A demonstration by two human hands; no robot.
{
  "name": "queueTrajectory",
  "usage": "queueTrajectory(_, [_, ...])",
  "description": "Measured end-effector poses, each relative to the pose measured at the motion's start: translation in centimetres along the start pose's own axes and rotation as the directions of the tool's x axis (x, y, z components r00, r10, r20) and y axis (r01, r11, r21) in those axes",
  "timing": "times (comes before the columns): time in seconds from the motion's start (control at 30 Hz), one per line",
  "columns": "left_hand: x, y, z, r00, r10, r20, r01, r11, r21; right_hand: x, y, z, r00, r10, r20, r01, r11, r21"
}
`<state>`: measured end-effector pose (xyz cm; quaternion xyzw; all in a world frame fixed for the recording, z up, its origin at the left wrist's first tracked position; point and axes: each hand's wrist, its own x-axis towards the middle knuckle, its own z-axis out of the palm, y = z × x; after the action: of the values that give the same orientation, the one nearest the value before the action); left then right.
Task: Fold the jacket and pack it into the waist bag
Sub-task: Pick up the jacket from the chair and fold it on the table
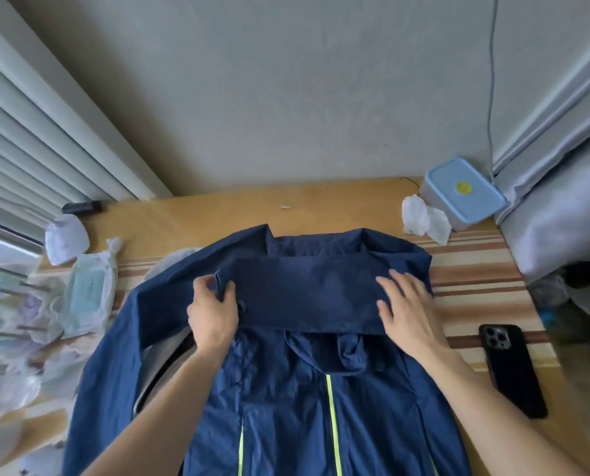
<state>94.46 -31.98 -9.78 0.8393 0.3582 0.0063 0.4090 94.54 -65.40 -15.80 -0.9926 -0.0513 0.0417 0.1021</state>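
Observation:
A navy blue jacket (pixel 297 400) with neon yellow stripes lies spread on the table, its collar end away from me. One sleeve is folded flat across the chest as a wide band (pixel 307 293). My left hand (pixel 213 312) pinches the cuff end of that sleeve at the left. My right hand (pixel 407 312) lies flat with fingers spread on the band's right end. A grey-and-black item (pixel 164 369), possibly the waist bag, shows under the jacket's left side, mostly hidden.
A black phone (pixel 510 369) lies right of the jacket on the striped mat (pixel 472 269). At the back right stand a blue-lidded box (pixel 465 190) and crumpled tissue (pixel 420 218). Wet-wipe packs (pixel 89 286) and plastic wrappers crowd the left edge. A wall is behind.

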Motion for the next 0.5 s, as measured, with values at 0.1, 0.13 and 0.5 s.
queueTrajectory(0.1, [0.2,-0.7,0.3,0.967,0.239,0.086,-0.252,0.946,0.206,1.3,-2.2,0.6,0.964,-0.169,0.203,0.176,0.984,-0.017])
queueTrajectory(0.13, [0.5,-0.8,0.3,0.958,0.253,0.138,-0.283,0.917,0.283,1.7,-2.2,1.0,0.939,-0.118,0.324,0.142,0.988,-0.052])
queueTrajectory(0.5, [2.6,-8.1,-12.7,0.991,-0.023,-0.133,0.107,0.740,0.664,-1.1,-15.4,-0.5,0.990,-0.121,0.075,0.080,0.909,0.409])
